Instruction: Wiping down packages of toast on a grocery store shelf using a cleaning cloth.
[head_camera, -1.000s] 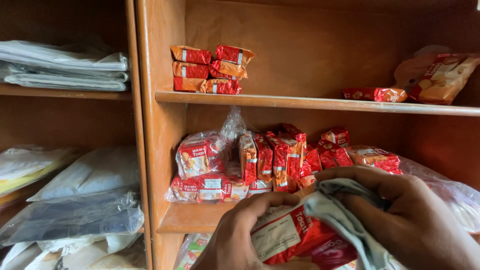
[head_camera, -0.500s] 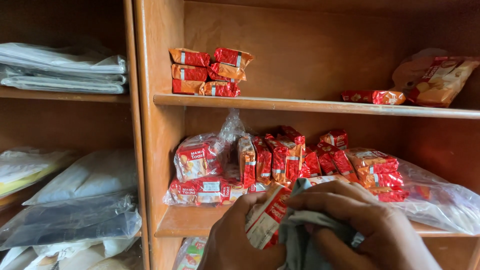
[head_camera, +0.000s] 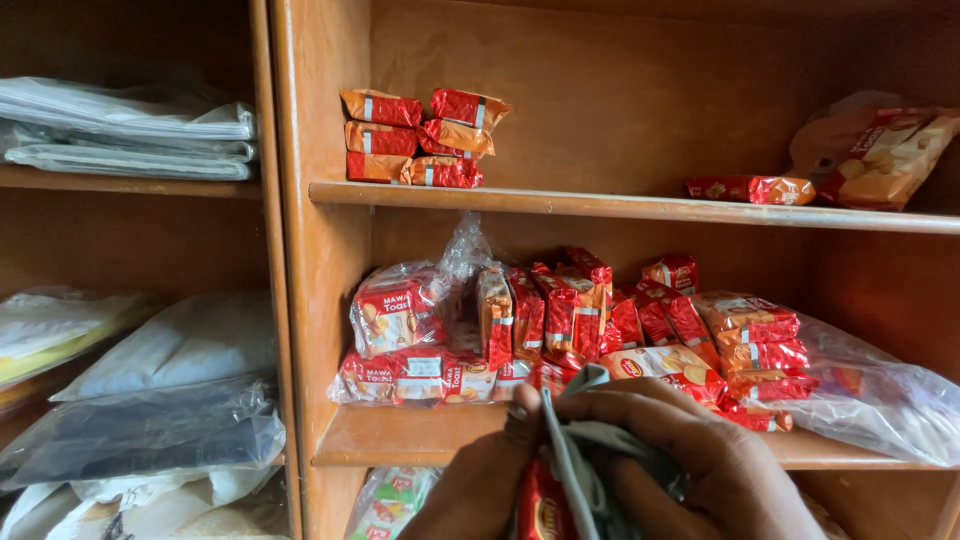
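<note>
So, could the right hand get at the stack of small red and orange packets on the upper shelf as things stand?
Probably not straight away. The open shelf leaves the stack of small packets unblocked, but the right hand sits low, wrapped around a grey cloth and a red packet together with the left hand.

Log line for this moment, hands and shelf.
left hand: holds red packet | right hand: presses grey cloth on it | middle shelf: biscuit packets

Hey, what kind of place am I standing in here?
Probably a small shop or stockroom: wooden shelves hold many red snack packets, a stack of packets above, and folded goods in clear bags alongside.
</note>
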